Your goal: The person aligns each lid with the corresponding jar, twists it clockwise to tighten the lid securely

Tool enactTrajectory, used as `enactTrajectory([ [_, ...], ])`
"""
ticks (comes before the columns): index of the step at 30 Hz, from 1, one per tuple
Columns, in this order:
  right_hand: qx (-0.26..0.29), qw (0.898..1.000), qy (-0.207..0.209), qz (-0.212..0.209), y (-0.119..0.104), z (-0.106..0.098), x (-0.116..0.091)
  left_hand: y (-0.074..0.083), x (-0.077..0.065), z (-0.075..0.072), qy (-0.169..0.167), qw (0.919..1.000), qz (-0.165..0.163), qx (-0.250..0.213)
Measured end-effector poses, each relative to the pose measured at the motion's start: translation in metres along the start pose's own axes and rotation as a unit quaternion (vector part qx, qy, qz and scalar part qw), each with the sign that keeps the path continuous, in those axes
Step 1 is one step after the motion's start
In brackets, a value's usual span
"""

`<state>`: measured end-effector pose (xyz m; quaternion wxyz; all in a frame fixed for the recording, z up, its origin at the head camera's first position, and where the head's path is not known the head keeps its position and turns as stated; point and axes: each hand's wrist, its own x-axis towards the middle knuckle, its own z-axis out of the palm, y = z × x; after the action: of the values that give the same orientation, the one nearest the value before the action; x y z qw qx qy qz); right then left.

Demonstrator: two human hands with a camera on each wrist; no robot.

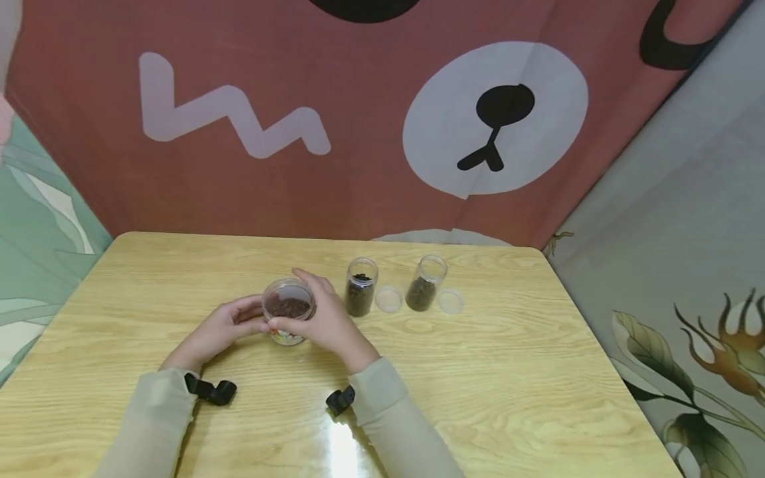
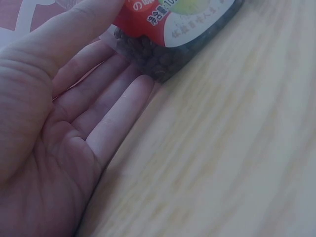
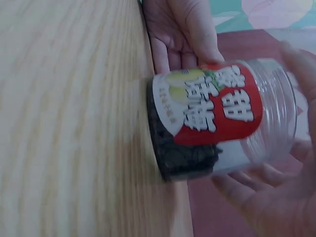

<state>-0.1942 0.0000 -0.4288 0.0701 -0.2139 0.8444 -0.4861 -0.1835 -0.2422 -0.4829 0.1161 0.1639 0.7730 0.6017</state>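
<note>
A clear open-topped plastic jar (image 1: 288, 307) with dark brown bits in its lower part is between both hands. In the right wrist view the jar (image 3: 212, 116) shows a red and white label with yellow-green fruit and printed characters, its base right at the tabletop. My right hand (image 1: 327, 318) grips it near the rim, thumb in front and fingers behind. The left hand (image 1: 224, 328) holds the opposite side, thumb at the front. In the left wrist view the left hand's fingers (image 2: 118, 108) reach along the jar's lower side (image 2: 153, 57).
Two more open clear jars stand to the right, one jar (image 1: 361, 289) nearer and another jar (image 1: 425, 284) farther, each partly filled with dark bits. A round clear lid (image 1: 389, 299) and a second lid (image 1: 451, 302) lie beside them on the wooden table (image 1: 514, 392). Printed cloth hangs behind.
</note>
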Motion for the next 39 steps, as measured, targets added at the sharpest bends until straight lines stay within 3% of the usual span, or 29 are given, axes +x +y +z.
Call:
enactTrajectory([
  [6,0.070,0.996,-0.050,-0.004,0.005,-0.017,0.000,0.002,0.002,0.002,0.003,1.0000,-0.002,0.006],
  [13,0.057,0.996,-0.072,-0.013,0.010,-0.021,0.000,0.001,0.003,0.000,0.005,0.9998,-0.015,0.014],
  [39,0.077,0.996,-0.049,0.010,0.012,-0.016,0.001,0.003,0.002,0.001,0.007,0.9998,-0.008,0.014],
])
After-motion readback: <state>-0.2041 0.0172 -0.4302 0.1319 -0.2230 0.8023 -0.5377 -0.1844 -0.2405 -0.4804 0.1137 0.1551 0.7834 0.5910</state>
